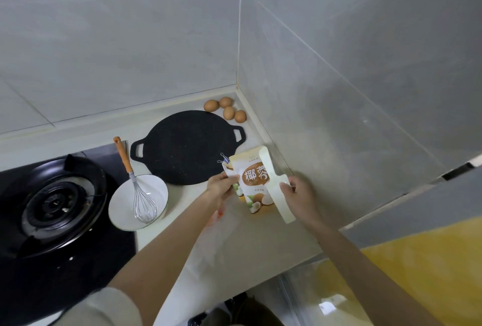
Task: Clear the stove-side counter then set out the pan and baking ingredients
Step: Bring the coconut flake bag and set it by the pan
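A flat black pan (pixel 186 147) with two loop handles lies on the pale counter (pixel 250 242) beside the stove. Several brown eggs (pixel 225 109) sit in the back corner behind it. My left hand (pixel 221 185) grips the left edge of a white and brown coconut-print pouch (pixel 254 179) that stands just above the counter, with small binder clips (pixel 223 159) at its top corner. My right hand (pixel 300 190) holds a long cream plastic scraper (pixel 277 185) against the pouch's right side.
A white bowl (pixel 122 203) with a wire whisk (pixel 140 198), orange-handled, stands at the stove's edge. The black gas burner (pixel 54 205) fills the left. Tiled walls close the corner behind and to the right. The counter edge drops off at lower right above a yellow floor.
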A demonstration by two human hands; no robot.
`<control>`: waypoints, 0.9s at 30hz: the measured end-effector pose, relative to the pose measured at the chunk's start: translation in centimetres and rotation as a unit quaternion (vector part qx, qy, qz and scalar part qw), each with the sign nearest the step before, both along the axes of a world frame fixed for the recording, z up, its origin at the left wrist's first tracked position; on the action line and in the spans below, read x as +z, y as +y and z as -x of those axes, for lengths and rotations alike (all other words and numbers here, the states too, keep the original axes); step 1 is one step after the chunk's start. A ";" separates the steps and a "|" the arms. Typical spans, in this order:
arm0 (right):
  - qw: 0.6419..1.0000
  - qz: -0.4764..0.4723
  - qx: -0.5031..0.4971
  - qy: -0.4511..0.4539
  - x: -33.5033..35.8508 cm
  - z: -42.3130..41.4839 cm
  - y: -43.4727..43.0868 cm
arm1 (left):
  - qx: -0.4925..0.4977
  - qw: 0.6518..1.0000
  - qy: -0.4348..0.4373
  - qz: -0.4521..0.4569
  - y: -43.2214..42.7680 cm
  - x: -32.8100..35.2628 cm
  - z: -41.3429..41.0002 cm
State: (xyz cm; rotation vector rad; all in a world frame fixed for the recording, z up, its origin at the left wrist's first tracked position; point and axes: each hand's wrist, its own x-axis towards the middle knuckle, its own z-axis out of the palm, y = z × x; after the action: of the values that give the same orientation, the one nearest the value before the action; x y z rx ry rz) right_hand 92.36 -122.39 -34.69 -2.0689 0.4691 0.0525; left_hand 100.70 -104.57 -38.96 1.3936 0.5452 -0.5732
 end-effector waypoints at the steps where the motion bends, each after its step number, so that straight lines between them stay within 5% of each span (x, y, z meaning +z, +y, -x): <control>1: 1.000 -0.004 0.002 0.005 -0.1 0.1 -0.2 | -0.012 1.000 0.001 0.000 -0.3 -0.4 0.1; 8: 0.997 -0.045 0.014 0.061 -1.5 0.1 0.5 | -0.072 0.979 -0.073 -0.179 0.0 -1.9 -0.7; 14: 0.992 -0.059 -0.026 0.104 -2.5 -0.4 2.6 | -0.020 0.983 -0.137 -0.124 1.8 0.3 -1.0; 19: 0.985 -0.101 -0.056 0.127 -3.1 -1.4 3.6 | 0.010 0.968 -0.181 -0.171 4.3 0.8 -0.2; 27: 0.990 -0.057 -0.054 0.117 -0.6 -3.2 3.8 | 0.001 0.971 -0.176 -0.159 5.7 1.9 1.0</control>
State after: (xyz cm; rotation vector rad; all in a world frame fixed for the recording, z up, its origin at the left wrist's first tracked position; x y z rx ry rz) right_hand 95.58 -118.56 -35.31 -1.9300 0.7046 0.2547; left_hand 99.74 -98.88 -37.10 1.7538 0.3601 -0.2298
